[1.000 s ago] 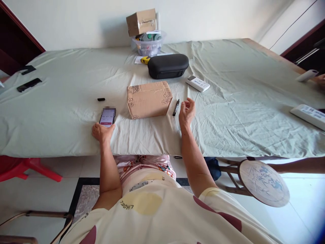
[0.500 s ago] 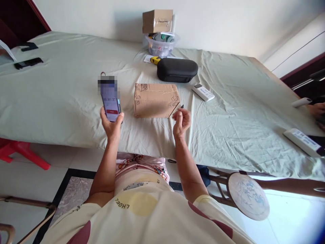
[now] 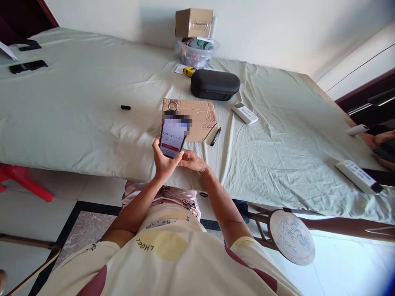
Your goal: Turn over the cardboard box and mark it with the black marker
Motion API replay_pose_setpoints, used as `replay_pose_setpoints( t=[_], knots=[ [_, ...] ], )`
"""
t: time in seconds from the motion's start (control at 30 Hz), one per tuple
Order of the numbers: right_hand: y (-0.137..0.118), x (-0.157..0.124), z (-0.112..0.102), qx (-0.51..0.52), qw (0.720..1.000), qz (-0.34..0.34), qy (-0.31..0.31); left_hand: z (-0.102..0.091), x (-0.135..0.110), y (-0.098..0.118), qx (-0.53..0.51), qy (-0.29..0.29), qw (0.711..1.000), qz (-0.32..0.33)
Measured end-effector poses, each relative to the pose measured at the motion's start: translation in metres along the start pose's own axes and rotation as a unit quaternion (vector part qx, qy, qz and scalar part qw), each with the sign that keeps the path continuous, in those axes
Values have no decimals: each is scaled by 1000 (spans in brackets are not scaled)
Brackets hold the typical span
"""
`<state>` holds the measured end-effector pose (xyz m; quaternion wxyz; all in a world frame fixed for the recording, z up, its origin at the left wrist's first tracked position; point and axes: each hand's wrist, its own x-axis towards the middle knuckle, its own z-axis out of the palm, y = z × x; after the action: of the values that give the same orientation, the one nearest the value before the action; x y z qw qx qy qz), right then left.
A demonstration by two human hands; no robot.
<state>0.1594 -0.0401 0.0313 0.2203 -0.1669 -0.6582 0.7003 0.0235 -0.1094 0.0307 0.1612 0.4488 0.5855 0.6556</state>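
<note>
My left hand (image 3: pixel 163 163) is closed round a phone (image 3: pixel 173 139) with a lit screen, holding it upright above the near edge of the cloth-covered table (image 3: pixel 77 111). My right hand (image 3: pixel 191 160) touches the phone's lower right corner, fingers curled against it. Just behind the phone lies a taped cardboard box (image 3: pixel 200 116). A black marker (image 3: pixel 215 136) rests on the cloth to the right of the box.
A black zip case (image 3: pixel 215 84), a white remote (image 3: pixel 245 113) and a small black cap (image 3: pixel 125 107) lie on the cloth. A plastic tub (image 3: pixel 196 57) with a box (image 3: pixel 194 22) on top stands by the wall. Another person's hand (image 3: pixel 378 139) is at the right edge. A round stool (image 3: pixel 291 236) stands by my right side.
My left hand lifted the phone off the table and brought it right, in front of the box. My right hand came in from near the marker to meet the phone.
</note>
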Motion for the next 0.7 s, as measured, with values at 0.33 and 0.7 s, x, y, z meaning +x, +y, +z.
replay_pose_setpoints(
  t=[0.33, 0.7],
  knots=[
    [4, 3, 1, -25, 999, -40, 27, 3, -4, -3, 61, 53, 997, -16],
    [-15, -7, -15, -6, 955, -112, 273, -75, 70, -16, 334, 80, 932, -115]
  ],
)
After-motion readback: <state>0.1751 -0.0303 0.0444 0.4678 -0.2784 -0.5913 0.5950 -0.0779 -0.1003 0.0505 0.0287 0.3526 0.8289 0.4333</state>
